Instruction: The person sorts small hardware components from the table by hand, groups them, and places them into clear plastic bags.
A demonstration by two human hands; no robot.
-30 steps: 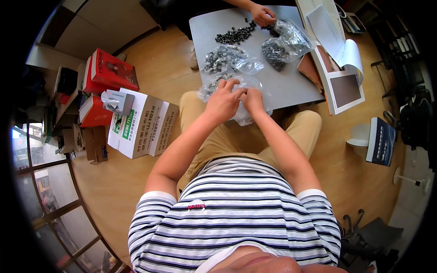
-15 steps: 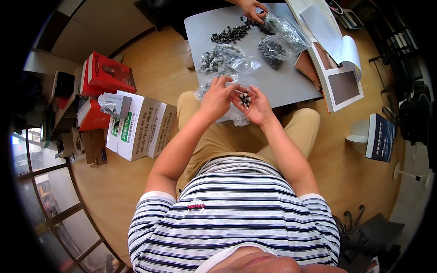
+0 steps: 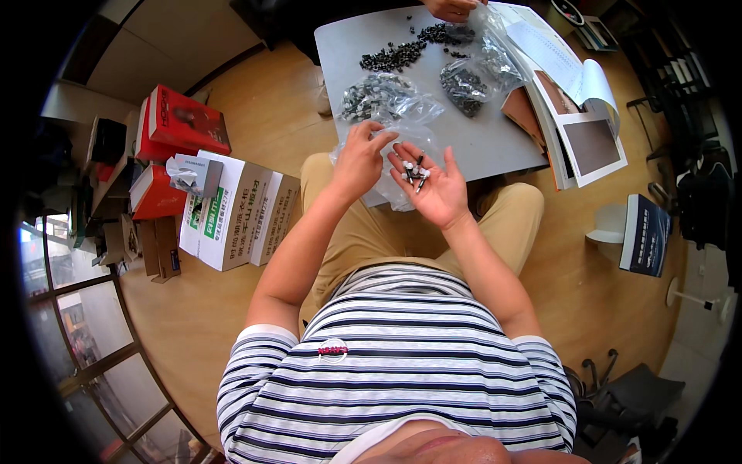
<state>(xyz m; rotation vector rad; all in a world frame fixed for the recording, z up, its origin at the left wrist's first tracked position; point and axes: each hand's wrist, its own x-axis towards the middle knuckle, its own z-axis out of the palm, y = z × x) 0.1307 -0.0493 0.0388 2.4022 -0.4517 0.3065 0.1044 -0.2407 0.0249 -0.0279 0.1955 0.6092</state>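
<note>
My right hand [image 3: 439, 195] is palm up with fingers spread, carrying several small screw-like fittings [image 3: 416, 176] with dark shafts and white ends. Just left of it, my left hand [image 3: 359, 164] has its fingers bent and apart, with nothing visible between them. Both hands are over the near edge of the grey table [image 3: 495, 147]. Under and beside them lies a crumpled clear plastic bag [image 3: 398, 193], partly hidden by the fingers. Beyond the left hand sits another clear bag [image 3: 375, 99] full of similar light and dark pieces.
Loose black pieces [image 3: 393, 57] lie farther back, near a bag of dark pieces [image 3: 464, 87]. Another person's hand [image 3: 452, 8] holds a clear bag [image 3: 495, 58] at the far edge. Open books and papers [image 3: 576, 124] cover the table's right side; white boxes [image 3: 239, 213] stand left.
My hands have drawn apart, and the right palm has opened more, showing the fittings. The other person's hand has moved farther back and lifted a bag.
</note>
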